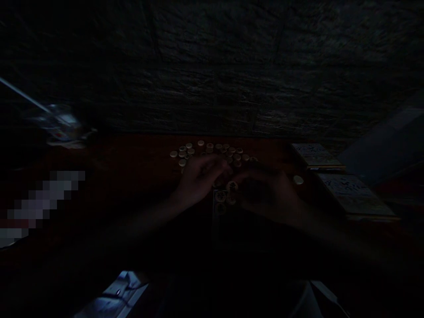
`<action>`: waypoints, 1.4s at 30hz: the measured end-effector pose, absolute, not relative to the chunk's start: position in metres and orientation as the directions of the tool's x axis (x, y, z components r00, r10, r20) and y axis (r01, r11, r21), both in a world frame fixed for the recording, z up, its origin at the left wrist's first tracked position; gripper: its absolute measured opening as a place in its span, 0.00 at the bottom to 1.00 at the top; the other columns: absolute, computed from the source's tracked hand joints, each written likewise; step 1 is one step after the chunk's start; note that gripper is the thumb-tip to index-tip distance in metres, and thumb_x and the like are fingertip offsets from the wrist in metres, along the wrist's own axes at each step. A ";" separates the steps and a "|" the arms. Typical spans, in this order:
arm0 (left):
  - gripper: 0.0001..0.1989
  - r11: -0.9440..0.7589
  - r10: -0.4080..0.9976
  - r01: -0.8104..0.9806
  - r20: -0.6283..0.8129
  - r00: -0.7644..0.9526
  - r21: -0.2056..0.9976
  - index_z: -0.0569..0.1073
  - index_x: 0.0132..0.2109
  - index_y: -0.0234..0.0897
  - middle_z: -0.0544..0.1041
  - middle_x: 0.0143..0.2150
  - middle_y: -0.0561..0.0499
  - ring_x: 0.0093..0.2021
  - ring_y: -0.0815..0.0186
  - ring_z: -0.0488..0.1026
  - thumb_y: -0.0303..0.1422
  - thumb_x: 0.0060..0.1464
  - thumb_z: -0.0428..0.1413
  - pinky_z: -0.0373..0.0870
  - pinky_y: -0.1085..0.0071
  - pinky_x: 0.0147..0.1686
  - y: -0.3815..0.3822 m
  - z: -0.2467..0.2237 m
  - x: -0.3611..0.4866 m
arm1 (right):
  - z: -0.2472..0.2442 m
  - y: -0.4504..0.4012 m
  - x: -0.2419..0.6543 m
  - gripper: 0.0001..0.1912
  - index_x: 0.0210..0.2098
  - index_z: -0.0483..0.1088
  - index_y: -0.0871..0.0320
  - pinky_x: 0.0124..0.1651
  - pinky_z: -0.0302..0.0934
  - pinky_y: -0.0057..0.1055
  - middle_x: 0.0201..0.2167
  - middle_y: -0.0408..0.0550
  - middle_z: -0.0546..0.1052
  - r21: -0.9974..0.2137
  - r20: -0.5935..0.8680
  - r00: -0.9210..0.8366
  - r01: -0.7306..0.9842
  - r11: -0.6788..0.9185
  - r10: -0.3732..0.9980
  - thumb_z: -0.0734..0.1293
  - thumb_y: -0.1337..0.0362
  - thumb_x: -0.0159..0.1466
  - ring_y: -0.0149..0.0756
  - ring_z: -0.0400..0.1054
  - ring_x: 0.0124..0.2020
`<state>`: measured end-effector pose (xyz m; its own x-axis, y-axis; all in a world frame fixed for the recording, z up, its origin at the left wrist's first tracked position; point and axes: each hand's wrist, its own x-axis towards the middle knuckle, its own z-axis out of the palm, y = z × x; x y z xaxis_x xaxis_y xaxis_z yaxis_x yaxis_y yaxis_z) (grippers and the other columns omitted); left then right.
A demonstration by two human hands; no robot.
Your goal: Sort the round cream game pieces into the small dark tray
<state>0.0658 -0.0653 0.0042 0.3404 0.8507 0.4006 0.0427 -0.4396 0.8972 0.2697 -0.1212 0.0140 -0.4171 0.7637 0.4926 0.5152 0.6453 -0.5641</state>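
Note:
The view is very dark. My left hand (200,177) is in the middle of the table, its fingers curled in and thumb and forefinger close together; whatever they hold, if anything, is lost in shadow. Facing it from the right is my right hand (276,187), its fingers bent round toward a Chinese chess piece (232,187) that appears to be at their tips. Another round piece (221,196) with a dark character lies just below, at the corner of a dark box or tray (214,225) with a thin pale edge. Behind both hands, several loose pieces (200,143) are scattered.
One pale piece (298,180) sits apart on the right. Beyond it are two flat printed boxes or books (353,194). A clear container (64,126) with a thin stick stands at left. A rough block wall (212,79) rises behind the reddish table (132,154).

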 end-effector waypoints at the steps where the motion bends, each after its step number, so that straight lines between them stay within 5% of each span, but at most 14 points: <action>1: 0.13 -0.438 0.856 0.033 0.406 0.320 0.898 0.79 0.32 0.36 0.82 0.30 0.50 0.29 0.67 0.79 0.37 0.62 0.55 0.72 0.75 0.29 -0.064 0.004 0.066 | 0.014 -0.124 0.268 0.13 0.42 0.76 0.55 0.41 0.69 0.29 0.39 0.45 0.82 -0.554 0.477 -0.443 0.519 0.651 0.759 0.75 0.69 0.57 0.36 0.77 0.39; 7: 0.12 -0.479 0.843 0.065 0.437 0.314 0.876 0.79 0.33 0.37 0.83 0.31 0.50 0.33 0.66 0.80 0.35 0.63 0.55 0.74 0.74 0.33 -0.060 0.003 0.065 | 0.014 -0.135 0.256 0.10 0.42 0.77 0.55 0.53 0.67 0.37 0.47 0.50 0.81 -0.393 0.454 -0.612 0.515 0.762 0.648 0.73 0.69 0.60 0.44 0.75 0.51; 16: 0.12 -0.461 0.843 0.082 0.407 0.351 0.884 0.78 0.32 0.37 0.83 0.30 0.51 0.31 0.68 0.79 0.34 0.62 0.55 0.72 0.75 0.31 -0.062 0.005 0.067 | 0.011 -0.136 0.254 0.06 0.41 0.78 0.56 0.51 0.69 0.39 0.42 0.50 0.81 -0.254 0.429 -0.687 0.531 0.809 0.586 0.70 0.69 0.65 0.45 0.75 0.49; 42: 0.14 -0.434 0.854 0.033 0.399 0.334 0.901 0.79 0.34 0.38 0.83 0.31 0.50 0.32 0.67 0.81 0.37 0.65 0.53 0.74 0.73 0.32 -0.059 0.002 0.065 | 0.009 -0.133 0.256 0.07 0.43 0.78 0.56 0.52 0.69 0.39 0.44 0.50 0.83 -0.245 0.471 -0.688 0.499 0.831 0.552 0.71 0.69 0.65 0.43 0.77 0.48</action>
<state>0.0648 -0.0587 0.0016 0.3336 0.8540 0.3991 0.0326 -0.4336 0.9005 0.2565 -0.1333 0.0086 -0.6881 0.5516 0.4714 0.4986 0.8314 -0.2451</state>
